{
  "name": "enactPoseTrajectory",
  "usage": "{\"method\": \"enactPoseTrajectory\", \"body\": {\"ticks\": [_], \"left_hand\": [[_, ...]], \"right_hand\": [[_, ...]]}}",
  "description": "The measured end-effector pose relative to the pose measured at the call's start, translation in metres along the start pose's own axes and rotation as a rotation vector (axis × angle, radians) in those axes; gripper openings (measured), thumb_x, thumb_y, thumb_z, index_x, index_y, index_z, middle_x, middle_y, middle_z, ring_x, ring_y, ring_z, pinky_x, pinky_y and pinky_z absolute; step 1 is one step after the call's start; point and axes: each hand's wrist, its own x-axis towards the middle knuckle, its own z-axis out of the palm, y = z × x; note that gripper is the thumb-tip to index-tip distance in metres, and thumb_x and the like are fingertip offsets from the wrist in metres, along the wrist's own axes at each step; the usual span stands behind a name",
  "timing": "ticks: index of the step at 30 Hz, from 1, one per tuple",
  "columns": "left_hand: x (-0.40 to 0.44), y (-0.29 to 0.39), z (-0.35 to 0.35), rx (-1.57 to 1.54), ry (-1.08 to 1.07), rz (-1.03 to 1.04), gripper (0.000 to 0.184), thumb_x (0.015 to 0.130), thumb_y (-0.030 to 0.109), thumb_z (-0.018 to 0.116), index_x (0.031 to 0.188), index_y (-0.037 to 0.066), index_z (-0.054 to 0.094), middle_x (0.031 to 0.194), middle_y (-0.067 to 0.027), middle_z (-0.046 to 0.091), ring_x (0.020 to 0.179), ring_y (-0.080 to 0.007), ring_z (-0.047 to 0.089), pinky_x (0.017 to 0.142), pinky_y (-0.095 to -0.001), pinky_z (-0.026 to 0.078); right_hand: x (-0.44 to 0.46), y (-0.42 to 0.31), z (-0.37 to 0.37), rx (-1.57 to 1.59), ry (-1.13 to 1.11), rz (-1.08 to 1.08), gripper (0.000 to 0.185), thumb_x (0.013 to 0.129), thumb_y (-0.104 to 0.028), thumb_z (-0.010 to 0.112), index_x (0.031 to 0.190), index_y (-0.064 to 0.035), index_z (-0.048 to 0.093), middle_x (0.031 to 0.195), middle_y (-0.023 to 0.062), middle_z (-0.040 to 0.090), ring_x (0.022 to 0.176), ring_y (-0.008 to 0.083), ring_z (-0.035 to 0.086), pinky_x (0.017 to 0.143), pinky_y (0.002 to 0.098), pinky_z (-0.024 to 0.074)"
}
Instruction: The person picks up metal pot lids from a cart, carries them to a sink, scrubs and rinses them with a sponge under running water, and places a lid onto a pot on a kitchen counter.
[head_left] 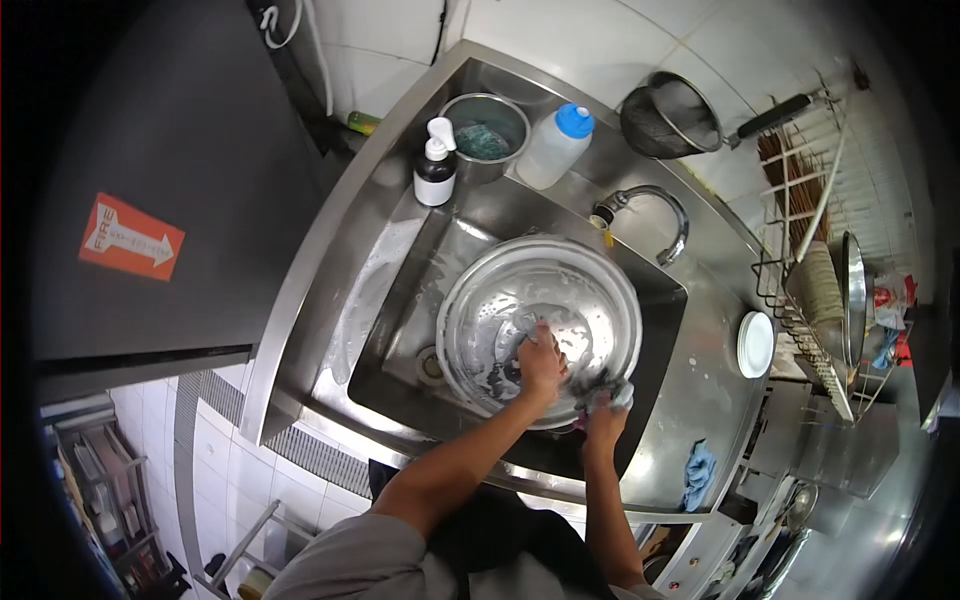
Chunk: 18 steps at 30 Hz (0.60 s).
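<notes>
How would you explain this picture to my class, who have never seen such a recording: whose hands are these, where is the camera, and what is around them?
There is no machine here: a person works with two bare hands. The one picture comes from a camera worn on the head, looking down. A large round metal bowl sits at a steel sink. The left hand is over its wet inside; the right hand, by its rim, holds a greyish item, too blurred to name. Behind are a pump bottle, a metal pot, a blue-capped bottle and the tap. White plates and a blue cloth lie on the right.
</notes>
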Motion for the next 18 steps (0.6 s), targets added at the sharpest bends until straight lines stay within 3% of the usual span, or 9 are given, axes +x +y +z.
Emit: {"method": "enactPoseTrajectory", "body": {"ticks": [1, 3, 7, 8, 13, 15, 16, 17, 18], "left_hand": [[0.005, -0.003, -0.012, -0.014, 0.013, 0.01, 0.048, 0.099, 0.042, 0.048, 0.06, 0.018, 0.034, 0.047, 0.004, 0.027, 0.034, -0.0098, 0.025, 0.032, -0.0274, 0.02], [0.019, -0.005, -0.037, 0.568, -0.052, 0.132, 0.05, 0.099, 0.042, 0.049, 0.058, 0.015, 0.04, 0.049, 0.0022, 0.039, 0.035, -0.0088, 0.035, 0.032, -0.0291, 0.026], [0.015, 0.013, -0.05, 1.321, -0.278, 0.626, 0.052, 0.096, 0.038, 0.053, 0.068, -0.005, 0.06, 0.066, -0.0239, 0.062, 0.059, -0.0398, 0.061, 0.056, -0.0489, 0.046], [0.009, 0.019, -0.045, 1.414, -0.312, 0.464, 0.048, 0.094, 0.037, 0.055, 0.076, -0.007, 0.063, 0.073, -0.0303, 0.061, 0.074, -0.0484, 0.06, 0.07, -0.0514, 0.048], [-0.004, 0.023, -0.046, 1.684, -0.512, 0.449, 0.04, 0.093, 0.034, 0.054, 0.094, -0.004, 0.066, 0.1, -0.0288, 0.065, 0.093, -0.0422, 0.063, 0.08, -0.0481, 0.049], [-0.008, 0.002, -0.06, 1.591, -0.626, 0.525, 0.032, 0.092, 0.031, 0.057, 0.1, 0.001, 0.064, 0.101, -0.0213, 0.065, 0.096, -0.0359, 0.062, 0.083, -0.0454, 0.047], [-0.011, -0.01, -0.067, 1.372, -0.633, 0.943, 0.022, 0.091, 0.028, 0.06, 0.101, 0.008, 0.061, 0.087, -0.0126, 0.061, 0.089, -0.0293, 0.058, 0.082, -0.0429, 0.045], [0.008, -0.047, -0.094, 1.381, -0.696, 0.827, 0.016, 0.089, 0.026, 0.062, 0.094, 0.011, 0.059, 0.077, -0.0071, 0.052, 0.082, -0.0237, 0.053, 0.08, -0.04, 0.042], [0.021, -0.071, -0.108, 1.375, -0.713, 0.828, 0.016, 0.089, 0.026, 0.062, 0.094, 0.011, 0.059, 0.077, -0.0071, 0.052, 0.082, -0.0237, 0.053, 0.08, -0.04, 0.042]], "right_hand": [[0.012, 0.004, 0.002, -0.014, -0.016, -0.004, 0.031, 0.093, -0.023, 0.059, 0.115, -0.0019, 0.053, 0.091, 0.0133, 0.062, 0.076, 0.0302, 0.065, 0.059, 0.0451, 0.0551], [0.051, 0.013, 0.005, -0.688, 0.095, -0.792, 0.04, 0.09, -0.016, 0.062, 0.124, 0.0023, 0.051, 0.099, 0.0235, 0.062, 0.091, 0.0405, 0.063, 0.076, 0.0468, 0.0507], [0.073, -0.033, 0.031, -0.721, 0.035, -1.074, 0.047, 0.077, 0.001, 0.058, 0.124, 0.0006, 0.054, 0.105, 0.0256, 0.057, 0.098, 0.0458, 0.056, 0.084, 0.0503, 0.0482], [0.078, -0.04, 0.036, -0.724, 0.035, -1.075, 0.047, 0.077, 0.001, 0.058, 0.124, 0.0006, 0.054, 0.105, 0.0256, 0.057, 0.098, 0.0458, 0.056, 0.084, 0.0503, 0.0482], [0.048, -0.101, 0.09, -0.955, -0.076, -1.589, 0.047, 0.074, -0.004, 0.056, 0.12, -0.0116, 0.064, 0.121, 0.024, 0.058, 0.116, 0.0416, 0.053, 0.096, 0.0479, 0.0447], [0.01, -0.106, 0.13, -1.102, -0.482, -1.431, 0.042, 0.079, -0.01, 0.056, 0.119, -0.0206, 0.066, 0.132, 0.0223, 0.053, 0.121, 0.0407, 0.051, 0.103, 0.051, 0.0394], [-0.018, -0.1, 0.146, -1.171, -0.581, -1.47, 0.037, 0.08, -0.014, 0.059, 0.116, -0.0194, 0.068, 0.131, 0.0182, 0.055, 0.121, 0.0383, 0.052, 0.102, 0.0532, 0.0391], [-0.029, -0.082, 0.156, -1.201, -0.741, -1.658, 0.031, 0.079, -0.018, 0.062, 0.108, -0.0185, 0.071, 0.132, 0.0134, 0.053, 0.119, 0.0367, 0.052, 0.1, 0.0526, 0.0421], [-0.043, -0.078, 0.166, -1.358, -0.798, -1.492, 0.028, 0.079, -0.018, 0.063, 0.105, -0.0184, 0.072, 0.132, 0.0121, 0.053, 0.119, 0.0367, 0.052, 0.1, 0.0513, 0.0429]]}}
